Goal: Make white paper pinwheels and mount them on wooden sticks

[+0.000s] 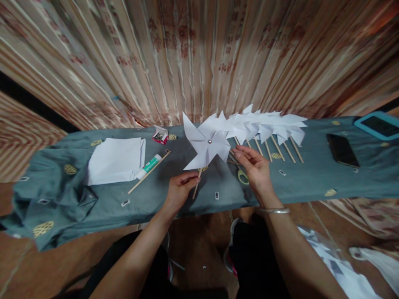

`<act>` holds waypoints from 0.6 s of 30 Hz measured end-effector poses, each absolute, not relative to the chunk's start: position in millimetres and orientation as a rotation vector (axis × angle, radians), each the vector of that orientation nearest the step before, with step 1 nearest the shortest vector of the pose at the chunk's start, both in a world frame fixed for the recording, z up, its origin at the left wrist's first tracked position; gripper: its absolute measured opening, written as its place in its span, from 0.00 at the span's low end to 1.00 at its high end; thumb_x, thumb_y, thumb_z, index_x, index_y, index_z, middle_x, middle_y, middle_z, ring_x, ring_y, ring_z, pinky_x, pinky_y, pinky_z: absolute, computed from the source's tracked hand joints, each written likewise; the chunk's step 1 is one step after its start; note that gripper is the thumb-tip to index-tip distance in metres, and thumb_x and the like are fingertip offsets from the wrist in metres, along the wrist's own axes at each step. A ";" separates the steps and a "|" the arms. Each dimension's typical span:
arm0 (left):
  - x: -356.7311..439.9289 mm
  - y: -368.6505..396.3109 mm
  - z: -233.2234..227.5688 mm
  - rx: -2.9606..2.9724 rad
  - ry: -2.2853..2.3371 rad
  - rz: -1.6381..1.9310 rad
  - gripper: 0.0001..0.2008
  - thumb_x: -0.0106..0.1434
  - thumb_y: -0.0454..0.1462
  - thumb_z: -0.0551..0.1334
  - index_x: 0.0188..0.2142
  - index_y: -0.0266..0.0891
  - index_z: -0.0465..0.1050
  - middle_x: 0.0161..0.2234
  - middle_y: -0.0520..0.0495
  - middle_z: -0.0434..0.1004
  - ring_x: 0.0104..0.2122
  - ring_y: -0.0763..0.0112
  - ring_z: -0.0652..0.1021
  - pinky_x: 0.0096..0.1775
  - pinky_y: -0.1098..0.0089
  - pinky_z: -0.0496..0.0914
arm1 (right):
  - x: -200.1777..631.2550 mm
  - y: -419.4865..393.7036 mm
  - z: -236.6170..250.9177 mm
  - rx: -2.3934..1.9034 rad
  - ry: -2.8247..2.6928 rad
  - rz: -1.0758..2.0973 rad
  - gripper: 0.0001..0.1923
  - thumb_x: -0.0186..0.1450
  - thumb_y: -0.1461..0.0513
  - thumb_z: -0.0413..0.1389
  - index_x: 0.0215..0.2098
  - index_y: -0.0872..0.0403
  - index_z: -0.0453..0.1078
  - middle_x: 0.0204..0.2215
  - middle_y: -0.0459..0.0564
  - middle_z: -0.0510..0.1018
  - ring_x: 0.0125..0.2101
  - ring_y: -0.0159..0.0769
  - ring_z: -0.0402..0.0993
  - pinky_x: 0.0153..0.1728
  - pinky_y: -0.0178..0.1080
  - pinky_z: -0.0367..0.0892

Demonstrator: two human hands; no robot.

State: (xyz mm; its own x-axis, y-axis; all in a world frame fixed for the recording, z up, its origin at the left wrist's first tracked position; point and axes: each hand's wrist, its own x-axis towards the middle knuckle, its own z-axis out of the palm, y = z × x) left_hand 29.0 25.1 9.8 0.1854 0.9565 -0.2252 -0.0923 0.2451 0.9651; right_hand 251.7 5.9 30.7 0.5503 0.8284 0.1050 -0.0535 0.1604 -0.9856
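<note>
Left hand: your left hand [180,187], just left of the frame's centre, is closed around the wooden stick [197,182] of a white paper pinwheel [207,142], holding it up above the worktop [311,178].
Right hand: your right hand [254,166], right of centre, is half open, its fingertips [237,154] touching the pinwheel's lower right blade; it grips nothing.
Pinwheel: centre of the frame, its silver pin facing you.
Finished row: more white pinwheels [268,124] lie overlapping to the upper right, sticks pointing towards you.
Tape: a tape roll [242,177] lies beside your right hand, partly hidden by it.
Left side: a stack of white paper [115,160], a glue tube [149,165] and a loose stick [149,177] lie together; a small pin box [160,135] sits behind them.
Right side: a dark phone [342,150] and a blue-framed tablet [378,124].
</note>
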 end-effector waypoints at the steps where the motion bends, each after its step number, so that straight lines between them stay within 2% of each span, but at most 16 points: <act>1: 29.0 24.8 10.0 1.033 1.102 0.957 0.13 0.42 0.40 0.74 0.30 0.40 0.84 0.31 0.46 0.85 0.32 0.65 0.81 0.41 0.65 0.73 | 251.2 6.9 28.5 -1.260 -0.799 0.747 0.20 0.48 0.51 0.71 0.36 0.49 0.78 0.35 0.48 0.85 0.39 0.39 0.80 0.46 0.45 0.73; 4: 28.9 24.4 10.5 1.024 1.098 0.953 0.13 0.41 0.40 0.74 0.30 0.40 0.84 0.31 0.46 0.85 0.32 0.65 0.81 0.42 0.65 0.73 | 246.9 8.4 24.5 -1.262 -0.836 0.815 0.20 0.48 0.50 0.71 0.36 0.49 0.78 0.33 0.47 0.84 0.37 0.37 0.80 0.45 0.44 0.73; 13: 28.2 26.2 12.5 0.989 1.123 0.968 0.13 0.40 0.40 0.74 0.28 0.40 0.84 0.28 0.48 0.84 0.29 0.68 0.79 0.39 0.68 0.73 | 232.2 5.9 28.6 -1.280 -0.795 0.892 0.20 0.46 0.49 0.71 0.33 0.50 0.78 0.22 0.43 0.80 0.26 0.35 0.76 0.31 0.38 0.71; 18: 28.0 25.2 14.4 1.014 1.140 0.970 0.13 0.40 0.41 0.74 0.28 0.40 0.84 0.29 0.47 0.85 0.30 0.66 0.80 0.39 0.67 0.73 | 221.0 2.8 28.9 -1.267 -0.788 0.973 0.22 0.46 0.48 0.71 0.33 0.50 0.79 0.22 0.43 0.81 0.22 0.33 0.73 0.26 0.36 0.68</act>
